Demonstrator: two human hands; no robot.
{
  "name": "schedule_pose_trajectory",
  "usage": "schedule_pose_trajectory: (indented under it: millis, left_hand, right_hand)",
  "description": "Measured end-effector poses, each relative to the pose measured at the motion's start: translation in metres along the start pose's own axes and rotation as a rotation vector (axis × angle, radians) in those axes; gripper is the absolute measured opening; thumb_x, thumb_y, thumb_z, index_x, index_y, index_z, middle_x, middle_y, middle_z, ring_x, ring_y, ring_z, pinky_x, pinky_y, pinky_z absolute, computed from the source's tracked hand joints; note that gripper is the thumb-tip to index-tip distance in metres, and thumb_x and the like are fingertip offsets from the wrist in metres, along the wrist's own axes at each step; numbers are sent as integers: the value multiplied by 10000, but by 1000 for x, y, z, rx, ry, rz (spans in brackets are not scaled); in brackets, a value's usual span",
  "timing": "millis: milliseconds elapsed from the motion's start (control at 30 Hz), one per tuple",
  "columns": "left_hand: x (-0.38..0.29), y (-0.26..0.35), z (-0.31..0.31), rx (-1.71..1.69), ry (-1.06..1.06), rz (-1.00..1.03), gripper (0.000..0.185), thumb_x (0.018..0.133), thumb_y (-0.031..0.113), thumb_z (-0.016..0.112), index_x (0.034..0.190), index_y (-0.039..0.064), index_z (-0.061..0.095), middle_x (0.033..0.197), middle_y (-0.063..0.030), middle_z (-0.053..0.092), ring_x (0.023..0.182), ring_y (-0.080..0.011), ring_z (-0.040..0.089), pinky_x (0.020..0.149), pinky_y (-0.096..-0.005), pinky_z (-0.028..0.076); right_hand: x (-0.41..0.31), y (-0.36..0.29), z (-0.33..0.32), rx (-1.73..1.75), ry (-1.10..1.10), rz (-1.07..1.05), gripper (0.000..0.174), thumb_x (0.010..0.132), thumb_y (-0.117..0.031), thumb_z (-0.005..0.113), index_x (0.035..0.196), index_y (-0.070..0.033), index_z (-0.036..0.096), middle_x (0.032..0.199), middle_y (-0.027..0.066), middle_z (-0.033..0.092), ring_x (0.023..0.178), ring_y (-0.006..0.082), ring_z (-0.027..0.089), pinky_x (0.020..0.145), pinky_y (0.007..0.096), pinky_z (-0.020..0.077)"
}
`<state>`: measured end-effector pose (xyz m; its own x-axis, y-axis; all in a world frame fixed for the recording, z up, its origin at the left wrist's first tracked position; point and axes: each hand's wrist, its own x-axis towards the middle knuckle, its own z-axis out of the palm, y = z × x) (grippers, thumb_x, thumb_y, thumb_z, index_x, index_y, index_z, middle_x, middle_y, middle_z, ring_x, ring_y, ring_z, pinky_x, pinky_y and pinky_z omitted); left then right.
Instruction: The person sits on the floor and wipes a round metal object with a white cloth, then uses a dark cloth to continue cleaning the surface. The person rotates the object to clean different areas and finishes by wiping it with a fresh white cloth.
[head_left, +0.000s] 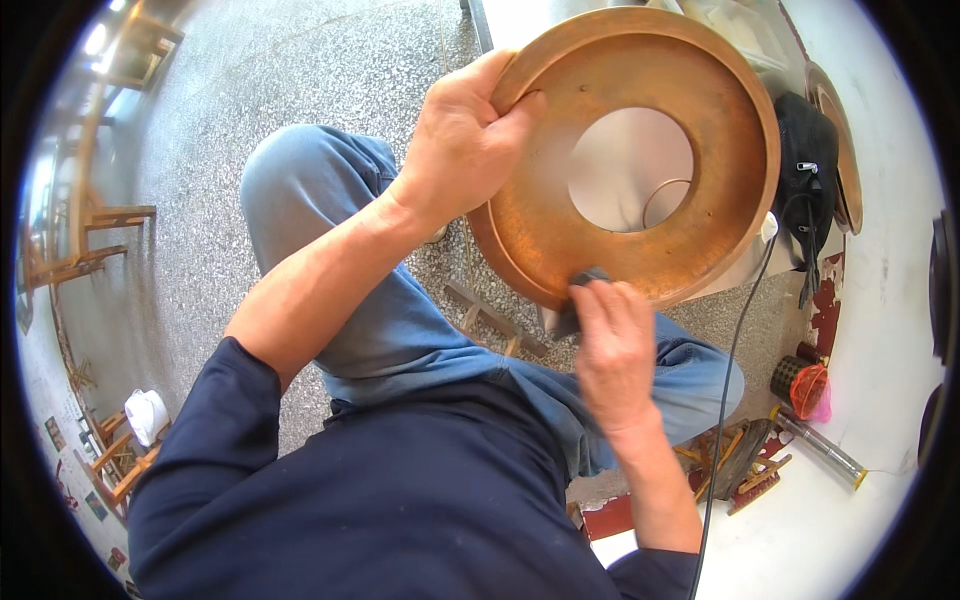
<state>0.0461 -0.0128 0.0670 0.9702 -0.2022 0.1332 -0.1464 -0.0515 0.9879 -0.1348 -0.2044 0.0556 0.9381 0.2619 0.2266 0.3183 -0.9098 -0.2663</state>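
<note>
A round, copper-coloured metal piece (525, 232) with a raised rim and a large hole in its middle is held up in front of me, tilted so that its hollow side faces me. My left hand (476, 131) grips its rim at the upper left, thumb on the inner side and fingers behind, out of sight. At the lower rim my right hand (615, 341) presses a dark grey pad or folded sheet (568, 321) against the metal. Blur on this hand leaves the pad's exact kind unclear. Through the hole shows a pale surface with a thin ring (652, 196).
Beyond the metal piece, a black bag (806, 161) lies near another round metal piece (851, 150). A dark cable (739, 330) hangs past my right arm. A wooden frame piece (495, 319) lies between my legs. To the right stands a patterned bin (786, 377); wooden chairs (112, 217) line the left.
</note>
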Motion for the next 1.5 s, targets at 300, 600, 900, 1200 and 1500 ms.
schedule_pose_trajectory:
  millis: [300,600,900,1200,1500]
  left_hand:
    - [2,14,1,174,8,147,278,985,65,692,1252,-14,687,974,-32,743,872,-72,642,761,-265,545]
    - [0,7,6,21,69,92,251,987,57,681,1232,2,694,942,3,715,835,-42,607,722,-240,519]
    - [3,-2,3,52,30,104,197,997,71,657,1180,4,688,851,-14,673,782,-56,582,679,-272,509]
    - [0,-2,-1,68,33,101,173,997,80,653,1145,-5,680,813,-19,644,774,-66,567,681,-283,505]
    - [1,0,-1,45,18,56,184,997,77,642,1158,-4,678,837,-23,658,792,-66,581,700,-283,514]
  right_hand:
    - [-18,42,-20,-298,123,133,310,847,42,666,1150,-15,699,1129,100,710,1114,318,629,1017,459,480]
    - [11,-46,38,246,335,294,313,833,106,644,1126,8,696,1044,166,693,1017,389,650,918,467,518]
    - [10,-21,-13,1931,464,837,341,1084,-75,513,1395,34,599,1300,188,702,1178,296,701,1024,445,594]
    - [0,-10,-19,1793,422,952,453,1041,-13,489,1488,62,515,1426,217,633,1290,310,647,1116,453,536]
    - [-16,13,-30,1689,375,892,555,951,66,487,1506,62,498,1465,223,606,1334,298,615,1151,460,500]
